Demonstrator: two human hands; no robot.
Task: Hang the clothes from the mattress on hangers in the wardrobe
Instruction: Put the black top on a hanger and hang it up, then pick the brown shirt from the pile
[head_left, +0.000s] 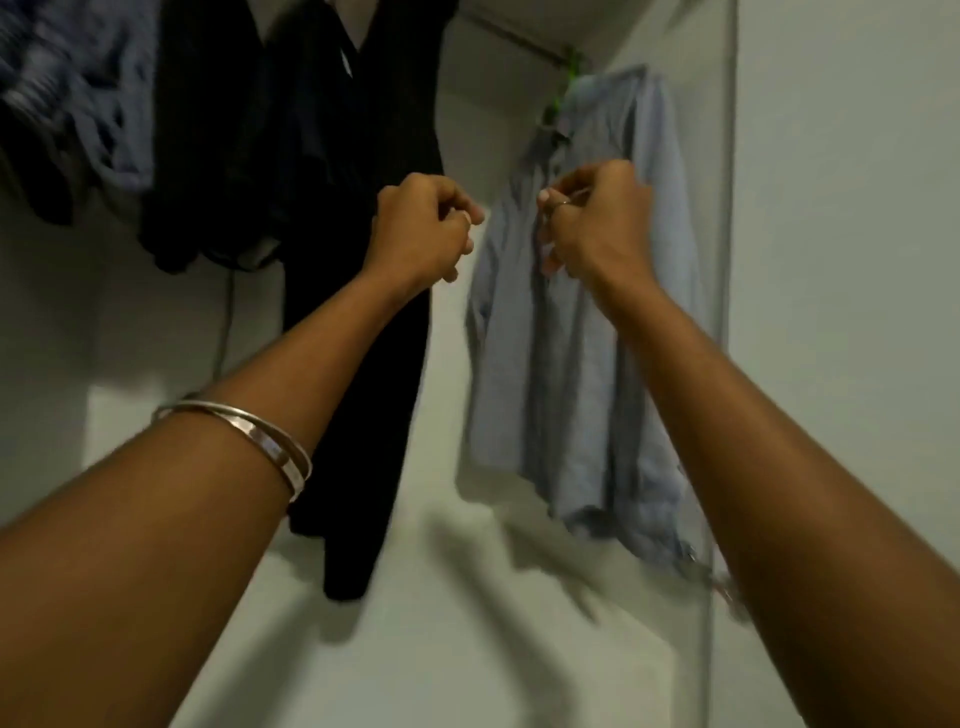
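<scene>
Head view: white wardrobe wall; right hand pinches the blue shirt, left hand curled, empty.

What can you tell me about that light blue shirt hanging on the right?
The light blue shirt is long-sleeved, of what looks like thin woven cotton, somewhat creased. It hangs from a green hanger on the wardrobe rail, near the right-hand wall, apart from the black garment to its left. Its front faces the camera, tilted, hem lowest at the right. The right hand pinches the front near the collar; the left hand is curled beside it, not plainly touching it.
</scene>
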